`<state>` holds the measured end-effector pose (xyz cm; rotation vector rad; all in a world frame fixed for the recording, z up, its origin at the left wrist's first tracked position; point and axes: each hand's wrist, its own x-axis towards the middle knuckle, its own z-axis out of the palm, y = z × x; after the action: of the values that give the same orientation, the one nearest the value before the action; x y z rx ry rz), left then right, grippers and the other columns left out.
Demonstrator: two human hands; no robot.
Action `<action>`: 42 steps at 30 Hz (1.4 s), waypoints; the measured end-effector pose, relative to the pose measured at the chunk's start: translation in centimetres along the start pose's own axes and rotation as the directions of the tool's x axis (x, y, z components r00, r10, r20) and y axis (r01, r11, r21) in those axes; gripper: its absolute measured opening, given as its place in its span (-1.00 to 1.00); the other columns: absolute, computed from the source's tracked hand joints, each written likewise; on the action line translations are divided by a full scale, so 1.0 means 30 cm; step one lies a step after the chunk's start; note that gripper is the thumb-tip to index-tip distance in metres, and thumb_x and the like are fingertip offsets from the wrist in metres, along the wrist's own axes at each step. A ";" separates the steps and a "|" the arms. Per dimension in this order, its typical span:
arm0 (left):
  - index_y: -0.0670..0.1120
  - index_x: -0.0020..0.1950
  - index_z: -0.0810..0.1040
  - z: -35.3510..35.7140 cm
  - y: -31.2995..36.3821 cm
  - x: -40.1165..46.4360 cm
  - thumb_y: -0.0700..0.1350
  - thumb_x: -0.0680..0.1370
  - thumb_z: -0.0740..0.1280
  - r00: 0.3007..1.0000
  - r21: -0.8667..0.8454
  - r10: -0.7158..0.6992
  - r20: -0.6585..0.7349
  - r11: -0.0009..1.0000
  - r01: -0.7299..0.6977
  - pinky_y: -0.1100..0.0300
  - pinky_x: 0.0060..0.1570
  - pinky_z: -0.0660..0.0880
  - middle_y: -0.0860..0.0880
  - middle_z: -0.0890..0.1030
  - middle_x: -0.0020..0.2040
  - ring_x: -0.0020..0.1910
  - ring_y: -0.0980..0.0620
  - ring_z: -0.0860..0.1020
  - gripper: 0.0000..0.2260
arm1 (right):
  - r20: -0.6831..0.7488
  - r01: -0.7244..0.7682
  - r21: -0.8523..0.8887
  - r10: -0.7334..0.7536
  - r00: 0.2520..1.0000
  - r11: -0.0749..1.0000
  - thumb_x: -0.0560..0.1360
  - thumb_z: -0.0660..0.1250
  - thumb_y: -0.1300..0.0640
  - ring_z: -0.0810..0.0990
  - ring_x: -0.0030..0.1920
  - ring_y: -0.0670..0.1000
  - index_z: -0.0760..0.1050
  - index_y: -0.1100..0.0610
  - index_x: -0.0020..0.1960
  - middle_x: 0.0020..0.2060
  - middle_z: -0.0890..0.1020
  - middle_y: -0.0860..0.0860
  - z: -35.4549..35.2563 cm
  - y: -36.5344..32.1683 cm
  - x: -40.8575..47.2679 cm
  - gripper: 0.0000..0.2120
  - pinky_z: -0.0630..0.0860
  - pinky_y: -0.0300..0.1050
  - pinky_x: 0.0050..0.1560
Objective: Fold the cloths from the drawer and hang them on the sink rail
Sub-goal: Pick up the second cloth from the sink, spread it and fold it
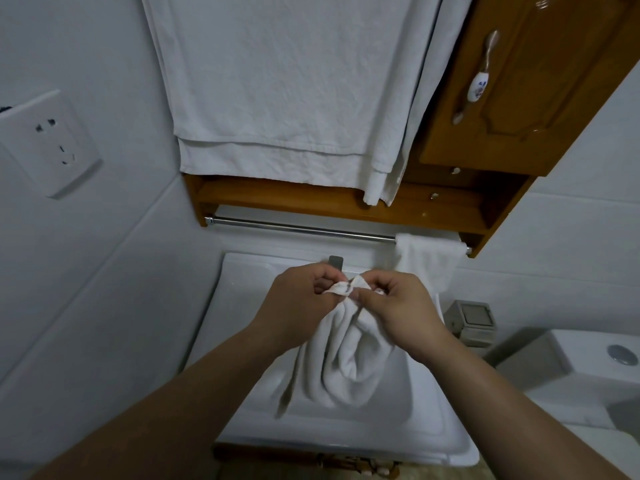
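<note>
Wall tile fills the far left, and on it sits a white socket plate (48, 143), well apart from everything I am working with. Moving inward, my left hand (301, 299) is raised over the white sink (242, 341), fingers curled in and pinching the top edge of a white cloth (346, 362). The cloth hangs down from that pinch in loose, bunched folds, its lower end drooping over the basin; whether it touches the bottom I cannot tell. A narrow strip of it trails down on the left side. Just beside my left hand, nearly touching it, my right hand (398, 306) grips the same top edge, thumb and fingers closed on the fabric, so the two hands hold the cloth between them at one gathered point.

Above my hands a metal rail (301, 228) runs across beneath a wooden shelf (311, 199). Most of the rail is bare; near its right end a second white cloth (429, 258) is draped over it, hanging down behind my right hand. Higher up, a large white towel (277, 81) hangs flat against the wall. To its right is a wooden cabinet door (540, 81) with a ceramic handle (478, 84). At the far right stands a white toilet tank (571, 362) with a round flush button (622, 355) on top.
</note>
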<state>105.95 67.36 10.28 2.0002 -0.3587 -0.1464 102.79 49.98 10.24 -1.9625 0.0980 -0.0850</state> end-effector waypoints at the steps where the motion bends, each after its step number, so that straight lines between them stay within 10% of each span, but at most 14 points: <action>1: 0.17 -0.07 0.63 0.001 0.000 -0.002 -0.18 0.48 0.44 1.000 -0.026 -0.007 0.019 1.000 0.008 0.29 -0.05 0.56 0.16 0.69 -0.15 -0.12 0.23 0.63 -0.78 | -0.026 0.003 -0.017 -0.004 1.000 1.000 0.49 0.46 0.21 0.65 -0.18 -0.01 0.68 0.04 -0.16 -0.24 0.71 -0.05 -0.002 0.001 0.001 -0.90 0.57 0.00 -0.05; 11: -0.02 0.17 0.63 -0.020 0.008 0.027 0.01 0.56 0.30 0.954 -0.553 -0.184 0.236 0.782 0.287 0.04 0.13 0.58 -0.03 0.70 0.09 0.12 -0.05 0.65 -0.76 | -0.093 0.224 -0.058 -0.229 0.969 0.973 0.55 0.35 0.28 0.61 -0.04 -0.17 0.62 -0.05 -0.05 -0.10 0.65 -0.22 -0.018 -0.010 -0.018 -0.77 0.43 -0.44 -0.08; 26: -0.21 -0.04 0.71 0.017 0.005 0.034 -0.10 0.61 0.32 0.971 -0.527 -0.203 0.124 0.816 0.238 -0.16 0.16 0.54 -0.37 0.64 0.01 0.05 -0.30 0.62 -0.77 | -0.189 0.156 0.116 -0.132 0.973 0.981 0.47 0.47 0.28 0.66 -0.14 -0.13 0.66 0.00 -0.12 -0.20 0.71 -0.13 0.012 -0.005 -0.016 -0.82 0.54 -0.29 -0.09; 42: -0.10 0.08 0.71 0.031 0.040 0.003 -0.04 0.62 0.30 0.985 -0.270 -0.134 -0.111 0.958 0.100 0.05 0.12 0.58 0.01 0.72 -0.07 -0.01 0.02 0.66 -0.78 | -0.110 0.181 -0.006 -0.181 0.977 0.983 0.49 0.47 0.18 0.63 -0.19 -0.15 0.70 0.00 -0.14 -0.24 0.71 -0.15 0.020 -0.057 -0.048 -0.90 0.46 -0.37 -0.16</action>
<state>105.58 66.05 10.95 1.7560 -0.1298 -0.1323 101.47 51.34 11.57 -1.9587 -0.0092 -0.3125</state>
